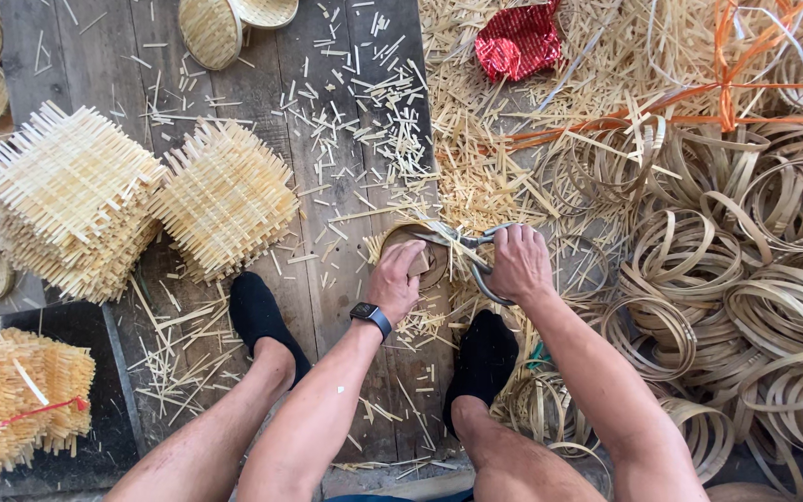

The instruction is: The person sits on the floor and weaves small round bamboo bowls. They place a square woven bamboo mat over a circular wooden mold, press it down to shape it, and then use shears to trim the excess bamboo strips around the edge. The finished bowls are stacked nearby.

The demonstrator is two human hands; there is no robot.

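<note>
Seated person, seen from above, both feet in black socks on a plank floor (pixel 234 84). Left hand (pixel 397 279) presses down flat on a small round woven basket (pixel 417 256), fingers closed over its top, holding it steady at centre between the feet. Right hand (pixel 518 265) is wrapped tight round the handles of large metal shears (pixel 467 244), whose blades reach left to the basket's far rim.

Progress, as a judgement: trimming of this piece looks under way, with ragged strip ends showing round its left edge. Short offcuts (pixel 374 121) litter the floor far of the hands, so a good deal of cutting seems done. Finished-looking round baskets (pixel 211 33) sit at the far edge and down the left side. Much appears left: two stacks of square woven mats (pixel 76 200) stand to the left with untrimmed ends, another bundle (pixel 11 400) lies near left, and a large heap of bamboo hoops (pixel 755 279) fills the right.

Room: tight. The hoops crowd close to the right forearm; the nearest mat stack stands just beside the left foot (pixel 257 316). Open floor lies only far of the basket, in a strip of scraps. A red crumpled wrapper (pixel 518 42) and orange strapping (pixel 727 93) lie far right, well apart from the hands
</note>
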